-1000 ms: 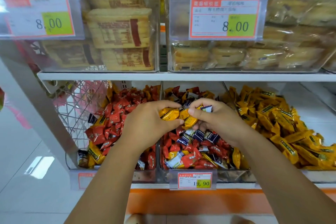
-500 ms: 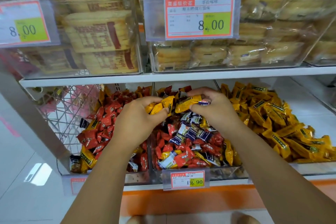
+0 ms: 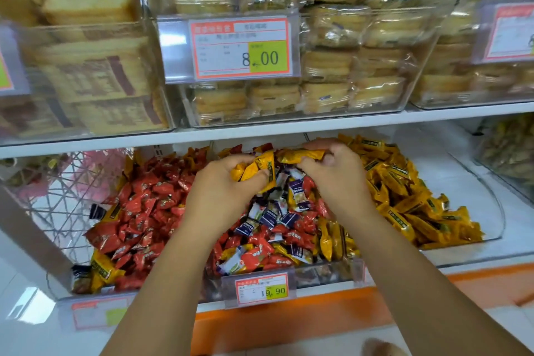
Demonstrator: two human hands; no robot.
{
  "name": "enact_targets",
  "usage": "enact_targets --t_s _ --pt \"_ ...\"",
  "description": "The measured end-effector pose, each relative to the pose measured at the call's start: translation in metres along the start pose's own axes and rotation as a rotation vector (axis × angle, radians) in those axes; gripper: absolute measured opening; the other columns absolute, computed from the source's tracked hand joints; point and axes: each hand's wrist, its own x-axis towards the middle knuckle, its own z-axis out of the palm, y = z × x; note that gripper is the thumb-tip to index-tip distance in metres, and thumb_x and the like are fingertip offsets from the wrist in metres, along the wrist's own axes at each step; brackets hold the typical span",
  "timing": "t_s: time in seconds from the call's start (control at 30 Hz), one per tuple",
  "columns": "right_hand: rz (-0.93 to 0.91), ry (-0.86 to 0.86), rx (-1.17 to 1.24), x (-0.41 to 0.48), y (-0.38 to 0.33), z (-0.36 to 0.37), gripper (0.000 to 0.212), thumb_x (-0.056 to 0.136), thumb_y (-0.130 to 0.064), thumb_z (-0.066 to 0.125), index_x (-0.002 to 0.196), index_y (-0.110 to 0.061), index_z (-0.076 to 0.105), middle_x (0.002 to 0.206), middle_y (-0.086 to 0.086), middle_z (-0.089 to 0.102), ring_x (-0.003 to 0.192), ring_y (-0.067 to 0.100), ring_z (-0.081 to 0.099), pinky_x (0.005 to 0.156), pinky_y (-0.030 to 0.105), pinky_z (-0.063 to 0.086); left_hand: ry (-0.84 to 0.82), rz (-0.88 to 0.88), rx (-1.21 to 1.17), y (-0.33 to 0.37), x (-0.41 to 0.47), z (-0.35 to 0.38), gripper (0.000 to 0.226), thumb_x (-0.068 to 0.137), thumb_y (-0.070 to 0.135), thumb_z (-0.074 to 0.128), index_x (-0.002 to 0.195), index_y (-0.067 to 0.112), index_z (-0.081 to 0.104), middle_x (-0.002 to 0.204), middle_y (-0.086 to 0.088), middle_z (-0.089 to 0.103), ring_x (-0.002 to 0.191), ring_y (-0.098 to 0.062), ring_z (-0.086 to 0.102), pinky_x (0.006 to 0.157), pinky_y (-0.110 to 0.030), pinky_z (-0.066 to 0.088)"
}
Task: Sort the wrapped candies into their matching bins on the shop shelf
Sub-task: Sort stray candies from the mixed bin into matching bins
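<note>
Both hands hover over the middle bin (image 3: 332, 272), a clear bin of mixed red, purple and yellow wrapped candies. My left hand (image 3: 219, 196) grips a bunch of yellow candies (image 3: 255, 169). My right hand (image 3: 335, 179) pinches another yellow candy (image 3: 300, 155) by its wrapper. To the left sits the bin of mostly red candies (image 3: 138, 211), with a few yellow and dark ones at its front. The bin of yellow candies (image 3: 404, 196) lies to the right.
A price tag (image 3: 261, 289) clips to the middle bin's front. The upper shelf (image 3: 289, 124) carries clear boxes of packaged cakes (image 3: 332, 66) close above my hands. A wire basket (image 3: 57, 182) stands at the far left. White floor lies below.
Both hands have risen from the mixed pile and shifted a little rightward, still holding yellow candies. The camera has moved closer and turned right.
</note>
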Motion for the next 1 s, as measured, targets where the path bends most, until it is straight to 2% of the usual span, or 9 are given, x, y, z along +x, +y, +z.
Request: enact_targets --t_s 0.13,0.27,0.37,0.47,0.53,0.63,0.7,0.83,1.0 --pt "0.031 0.135 -0.078 -0.001 0.008 -0.053 0.015 0.083 -0.017 0.067 0.096 -0.025 0.064 0.074 0.002 0.067 0.055 0.018 0.057 0.051 0.027 0.046 -0.071 0.063 -0.024 0.034 0.007 0.048 0.025 0.080 0.046 0.068 0.103 0.036 0.069 0.063 0.016 0.064 0.054 -0.003 0.057 0.054 -0.025 0.048" --pt "-0.014 0.224 -0.299 -0.002 0.033 -0.105 0.014 0.090 -0.021 0.060 0.103 -0.023 0.066 0.078 0.007 0.062 0.062 0.016 0.056 0.051 0.016 0.038 -0.104 0.168 0.147 0.070 0.006 0.097 0.034 0.084 0.054 0.060 0.116 0.043 0.062 0.102 0.011 0.068 0.087 -0.014 0.063 0.074 -0.035 0.054" --pt "-0.032 0.192 -0.478 -0.002 0.056 -0.129 0.025 0.099 -0.024 0.048 0.119 -0.021 0.062 0.117 0.001 0.058 0.107 0.017 0.056 0.085 0.017 0.037 -0.055 0.277 0.303 0.087 0.002 0.135 0.036 0.090 0.049 0.055 0.124 0.040 0.056 0.117 0.006 0.059 0.106 -0.018 0.057 0.078 -0.034 0.050" --pt "0.017 -0.085 -0.662 0.001 0.085 -0.136 0.046 0.098 -0.054 0.024 0.142 -0.046 0.032 0.154 -0.007 0.027 0.144 0.020 0.020 0.118 0.041 0.016 -0.154 0.280 0.506 0.084 0.001 0.169 0.044 0.099 0.035 0.044 0.142 0.029 0.039 0.141 -0.003 0.042 0.133 -0.024 0.035 0.100 -0.039 0.040" --pt "0.066 -0.253 -0.894 0.004 0.099 -0.137 0.048 0.090 -0.068 0.010 0.138 -0.063 0.008 0.159 -0.015 0.009 0.148 0.025 0.003 0.117 0.056 0.007 -0.300 0.219 0.698 0.078 0.005 0.183 0.052 0.103 0.027 0.033 0.152 0.022 0.015 0.160 -0.005 0.010 0.147 -0.028 0.004 0.118 -0.045 0.015" --pt "0.113 -0.298 -1.172 0.005 0.110 -0.138 0.059 0.087 -0.071 0.004 0.144 -0.056 0.004 0.161 -0.010 -0.002 0.147 0.034 -0.004 0.113 0.060 0.006 -0.495 0.112 0.813 0.075 0.015 0.196 0.061 0.103 0.024 0.032 0.153 0.021 -0.002 0.160 -0.002 -0.014 0.145 -0.030 -0.018 0.118 -0.053 -0.003" --pt "0.070 -0.252 -1.262 0.006 0.108 -0.139 0.076 0.077 -0.073 -0.007 0.147 -0.051 0.010 0.161 -0.004 -0.001 0.145 0.040 -0.002 0.114 0.060 0.008 -0.567 0.074 0.895 0.074 0.022 0.204 0.070 0.100 0.020 0.037 0.152 0.022 -0.010 0.159 -0.003 -0.021 0.142 -0.033 -0.026 0.115 -0.058 -0.008" --pt "0.203 -0.278 -1.270 0.014 0.108 -0.146 0.060 0.092 -0.068 0.016 0.148 -0.047 0.012 0.161 -0.003 -0.009 0.145 0.040 -0.011 0.116 0.051 0.004 -0.648 0.025 0.933 0.074 0.025 0.214 0.086 0.094 0.011 0.044 0.149 0.025 -0.020 0.154 -0.001 -0.031 0.136 -0.037 -0.036 0.108 -0.064 -0.016" --pt "0.258 -0.336 -1.105 0.014 0.087 -0.154 0.055 0.092 -0.067 0.026 0.144 -0.055 0.016 0.160 -0.010 -0.010 0.144 0.037 -0.015 0.117 0.052 -0.003 -0.658 0.106 0.654 0.083 0.019 0.194 0.076 0.100 0.016 0.040 0.149 0.036 -0.014 0.157 0.004 -0.026 0.140 -0.030 -0.031 0.114 -0.056 -0.013"
